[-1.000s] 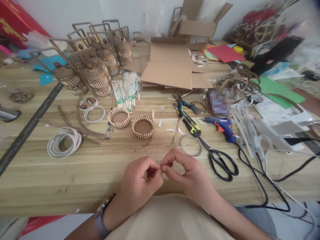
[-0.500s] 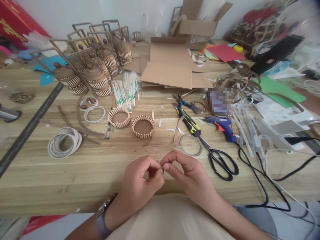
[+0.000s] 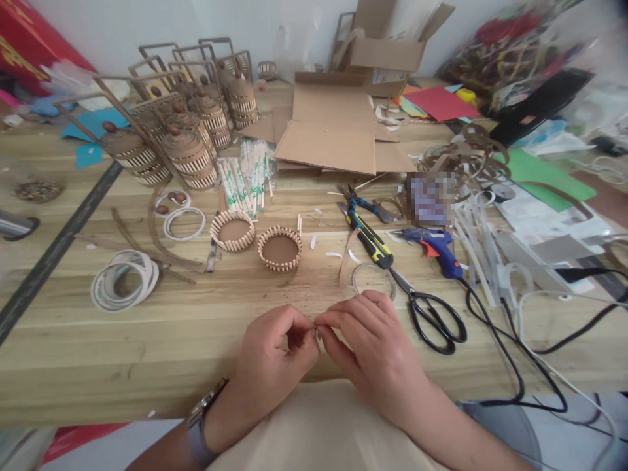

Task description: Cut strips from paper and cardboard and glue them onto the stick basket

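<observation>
My left hand [image 3: 277,356] and my right hand [image 3: 367,347] meet at the near edge of the wooden table [image 3: 161,340], fingertips pinched together on a tiny piece I cannot make out. A watch sits on my left wrist [image 3: 199,422]. Just beyond my hands lie a clear tape ring [image 3: 373,280] and black scissors [image 3: 432,314]. Two small round baskets of sticks [image 3: 279,248] [image 3: 233,230] stand further back.
Several finished stick lanterns [image 3: 189,154] stand at the back left, flattened cardboard [image 3: 333,134] behind centre. A blue glue gun [image 3: 436,247] with its black cable [image 3: 515,353], pliers [image 3: 366,232], white tape rolls [image 3: 122,281] and paper scraps crowd the right and left.
My right hand has turned its fingers over and moved slightly left, closing on the pinch point. My left hand has barely moved.
</observation>
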Demonstrator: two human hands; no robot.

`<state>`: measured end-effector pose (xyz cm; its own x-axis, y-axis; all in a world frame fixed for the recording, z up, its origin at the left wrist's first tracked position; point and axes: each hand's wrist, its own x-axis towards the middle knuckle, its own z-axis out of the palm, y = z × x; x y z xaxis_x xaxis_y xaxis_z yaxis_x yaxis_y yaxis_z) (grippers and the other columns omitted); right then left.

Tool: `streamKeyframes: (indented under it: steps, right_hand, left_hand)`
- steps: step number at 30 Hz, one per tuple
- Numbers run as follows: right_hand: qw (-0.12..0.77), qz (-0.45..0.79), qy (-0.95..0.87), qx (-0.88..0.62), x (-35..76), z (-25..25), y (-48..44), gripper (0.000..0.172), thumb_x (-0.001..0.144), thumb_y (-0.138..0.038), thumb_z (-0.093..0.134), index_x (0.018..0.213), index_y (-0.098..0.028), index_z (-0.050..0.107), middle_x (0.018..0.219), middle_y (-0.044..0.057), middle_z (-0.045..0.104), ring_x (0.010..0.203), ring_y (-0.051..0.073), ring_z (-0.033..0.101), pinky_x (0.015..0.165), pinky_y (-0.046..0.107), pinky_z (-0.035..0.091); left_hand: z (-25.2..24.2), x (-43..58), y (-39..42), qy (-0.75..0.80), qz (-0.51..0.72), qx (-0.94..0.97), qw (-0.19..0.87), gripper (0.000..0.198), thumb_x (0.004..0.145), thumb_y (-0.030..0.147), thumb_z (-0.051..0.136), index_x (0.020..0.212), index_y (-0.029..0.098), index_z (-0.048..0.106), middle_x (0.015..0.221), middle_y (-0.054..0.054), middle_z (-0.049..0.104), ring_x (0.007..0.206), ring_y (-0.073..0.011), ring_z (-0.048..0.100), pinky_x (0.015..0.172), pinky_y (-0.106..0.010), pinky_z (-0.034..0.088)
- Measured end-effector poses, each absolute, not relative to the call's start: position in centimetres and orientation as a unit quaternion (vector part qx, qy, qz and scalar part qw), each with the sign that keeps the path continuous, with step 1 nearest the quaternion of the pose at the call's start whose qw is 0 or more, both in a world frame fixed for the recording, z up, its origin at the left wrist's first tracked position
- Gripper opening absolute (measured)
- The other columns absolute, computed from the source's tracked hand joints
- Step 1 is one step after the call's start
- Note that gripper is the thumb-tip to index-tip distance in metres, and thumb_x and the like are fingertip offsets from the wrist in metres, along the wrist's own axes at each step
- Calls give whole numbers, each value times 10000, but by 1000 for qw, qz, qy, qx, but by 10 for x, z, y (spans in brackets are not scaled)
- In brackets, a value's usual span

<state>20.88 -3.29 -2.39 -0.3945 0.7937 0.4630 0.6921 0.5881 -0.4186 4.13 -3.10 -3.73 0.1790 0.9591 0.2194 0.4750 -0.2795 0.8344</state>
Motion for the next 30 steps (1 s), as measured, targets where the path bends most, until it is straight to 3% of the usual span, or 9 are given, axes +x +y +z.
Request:
streamKeyframes:
  steps: [13,20,25,30]
  right_hand:
    - [356,264,-772,-455,209,-27,-31,190,924,-90,493,816,-212,590,742,-10,660,701,135,619,656,267,463]
    - [380,273,-745,-476,207,-28,-33,182,855,-89,528,750,-221,598,676,-25,652,653,133,612,636,261,452]
    - [399,342,-644,-556,208,-36,-27,143,842,-211,519,710,-227,570,623,-23,615,585,138,568,565,253,432]
    - [418,348,-555,-629,235,-50,-17,209,856,-385,524,740,-226,593,653,5,622,612,174,570,594,294,448]
  left_hand:
    - [-36,39,-32,499,395,675,374,142,754,120,529,641,192,576,558,60,608,510,-67,552,517,-136,424]
    - [-36,39,-34,489,397,688,360,140,737,97,536,633,185,571,555,65,584,517,-58,533,525,-130,410]
    - [-38,38,-38,487,450,636,396,133,752,105,567,652,194,575,569,67,576,535,-66,541,540,-144,427]
    - [-48,34,-36,506,538,474,478,106,756,150,605,666,203,591,561,60,610,478,-70,534,460,-149,414]
